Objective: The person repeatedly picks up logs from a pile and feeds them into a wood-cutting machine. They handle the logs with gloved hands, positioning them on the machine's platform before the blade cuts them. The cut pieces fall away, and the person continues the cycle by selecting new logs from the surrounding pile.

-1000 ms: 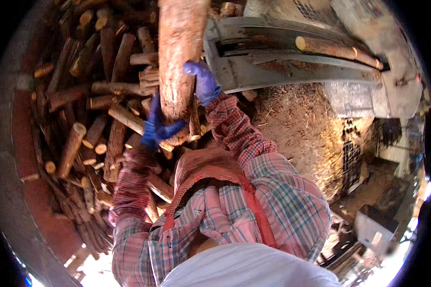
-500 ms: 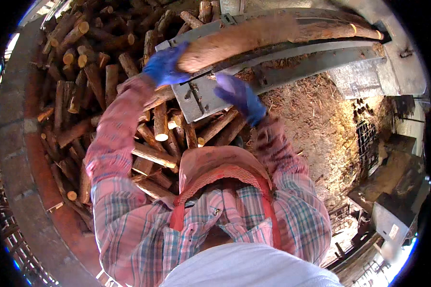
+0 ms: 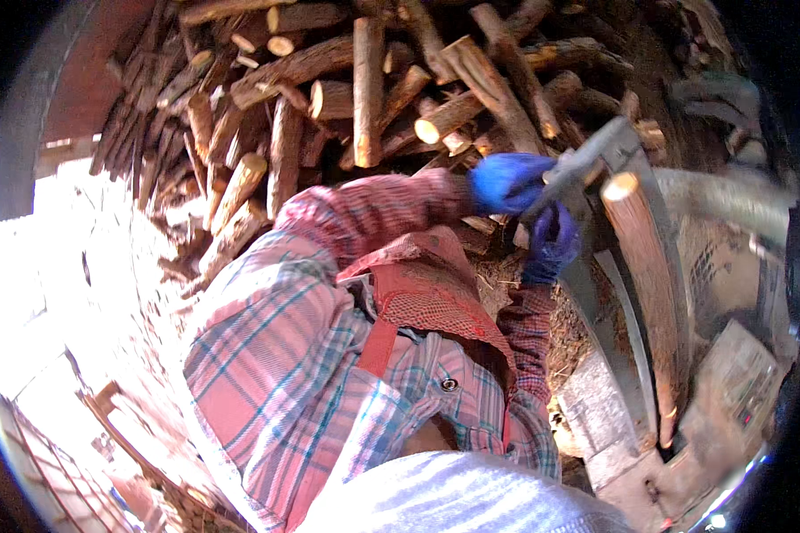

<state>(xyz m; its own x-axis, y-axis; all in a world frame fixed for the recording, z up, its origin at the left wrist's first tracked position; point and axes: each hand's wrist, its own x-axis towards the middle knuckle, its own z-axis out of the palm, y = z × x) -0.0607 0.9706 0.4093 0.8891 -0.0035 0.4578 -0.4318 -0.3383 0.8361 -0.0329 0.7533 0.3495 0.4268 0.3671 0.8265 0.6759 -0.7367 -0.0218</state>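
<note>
My left hand [image 3: 509, 182], in a blue glove, is at the near side of the metal trough's end, apart from the log. Its fingers are mostly hidden. Just below it is my right hand [image 3: 553, 238], in a blue-purple glove, close against the trough's side; its fingers are blurred, and I cannot make out anything in them. A long barked log [image 3: 644, 284] lies lengthwise in the grey metal trough [image 3: 626, 298], its pale cut end towards the pile. Neither hand touches this log.
A large heap of cut logs [image 3: 369, 93] fills the space beyond my arms. At the trough's lower end is a grey metal housing [image 3: 728, 382]. Bark litter [image 3: 564, 346] lies beside the trough, and bright light washes out the left side.
The view has swung round to the left, so the trough now stands on the right. My left hand has come off the log, which rests in the trough. Both hands are now close together.
</note>
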